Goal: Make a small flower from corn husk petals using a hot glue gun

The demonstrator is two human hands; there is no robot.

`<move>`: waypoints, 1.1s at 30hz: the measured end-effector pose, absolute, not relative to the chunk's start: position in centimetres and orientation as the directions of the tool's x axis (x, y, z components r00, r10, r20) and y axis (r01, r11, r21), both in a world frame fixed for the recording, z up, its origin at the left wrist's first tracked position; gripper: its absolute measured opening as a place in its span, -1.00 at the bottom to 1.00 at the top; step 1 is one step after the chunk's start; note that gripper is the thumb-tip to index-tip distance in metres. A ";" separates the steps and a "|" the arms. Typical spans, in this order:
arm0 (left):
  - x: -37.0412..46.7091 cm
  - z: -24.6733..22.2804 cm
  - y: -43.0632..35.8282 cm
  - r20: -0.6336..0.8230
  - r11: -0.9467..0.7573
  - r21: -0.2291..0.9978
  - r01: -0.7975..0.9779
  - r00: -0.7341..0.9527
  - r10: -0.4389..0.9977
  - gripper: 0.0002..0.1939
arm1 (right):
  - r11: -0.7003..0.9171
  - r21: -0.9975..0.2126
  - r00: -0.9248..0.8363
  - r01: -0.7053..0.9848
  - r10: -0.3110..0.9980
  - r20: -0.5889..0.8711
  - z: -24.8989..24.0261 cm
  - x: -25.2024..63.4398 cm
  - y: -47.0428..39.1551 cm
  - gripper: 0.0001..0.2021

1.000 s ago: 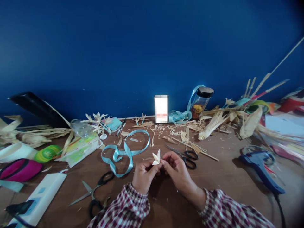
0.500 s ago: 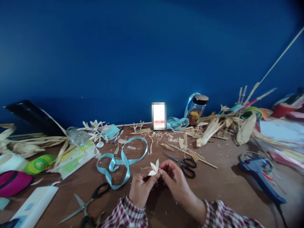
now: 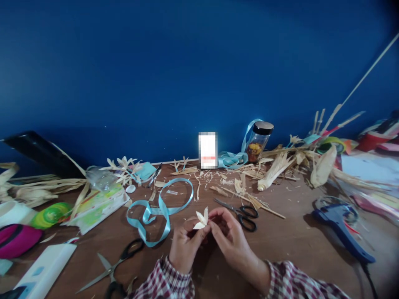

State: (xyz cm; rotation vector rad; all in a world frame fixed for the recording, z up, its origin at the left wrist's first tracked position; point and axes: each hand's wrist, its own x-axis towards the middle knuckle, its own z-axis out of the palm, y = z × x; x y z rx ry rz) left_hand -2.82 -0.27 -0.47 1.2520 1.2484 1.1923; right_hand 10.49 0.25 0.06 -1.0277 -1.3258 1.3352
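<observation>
A small cream husk flower [image 3: 202, 219] with pointed petals is held up near the front middle of the brown table. My left hand [image 3: 186, 243] pinches its base between thumb and fingers. From the right, my right hand [image 3: 229, 236] is closed, thumb and fingertips pressed together at the flower's right side. Just beyond my right hand lie small black-handled scissors [image 3: 246, 216]. A loop of light blue ribbon [image 3: 166, 214] lies beyond my left hand. Larger open scissors [image 3: 109, 270] rest at the front left.
A blue glue gun [image 3: 343, 234] lies at the right. At the back stand a lidded jar [image 3: 258, 141] and husk scraps [image 3: 277, 170]. Finished husk flowers [image 3: 124, 168] are at the back left, a magenta roll [image 3: 20, 241] and a white box [image 3: 46, 270] at the left.
The view has shifted very slightly. Both hands keep their hold at the flower, with almost no visible movement.
</observation>
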 end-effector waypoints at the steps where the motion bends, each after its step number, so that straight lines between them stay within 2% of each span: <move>1: -2.8 -0.5 -0.3 0.015 -0.015 0.998 0.058 -0.002 1.000 -0.84 | 0.049 -0.996 -0.200 -0.074 0.978 0.063 0.2 10.5 0.3 -0.92; 5: -2.8 -0.7 -0.3 0.010 -0.010 1.000 0.026 -0.013 1.000 -0.83 | 0.056 -0.993 -0.228 -0.102 0.970 0.078 0.5 10.6 0.3 -0.92; 9: -2.9 -1.1 -0.4 0.027 -0.027 1.000 0.004 0.011 1.000 -0.83 | 0.085 -0.995 -0.166 -0.053 0.982 0.093 0.7 10.8 0.0 -0.91; 14: -2.6 -1.2 -0.6 0.113 -0.108 0.987 0.117 -0.036 0.993 -0.85 | 0.174 -0.984 -0.100 0.044 0.981 0.169 0.8 11.1 0.1 -0.91; 18: -2.3 -0.7 -0.7 0.182 -0.163 0.962 0.221 -0.066 0.981 -0.84 | 0.203 -0.978 -0.128 0.046 0.972 0.196 0.8 11.1 0.2 -0.91; 26: -2.5 -0.3 -0.9 0.259 -0.230 0.922 0.311 -0.054 0.964 -0.89 | 0.292 -0.946 -0.171 0.141 0.948 0.267 1.3 11.3 0.0 -0.97; 33: -2.3 -0.3 -0.9 0.295 -0.263 0.895 0.361 -0.036 0.955 -0.87 | 0.264 -0.954 -0.151 0.140 0.958 0.243 1.1 11.2 0.0 -0.91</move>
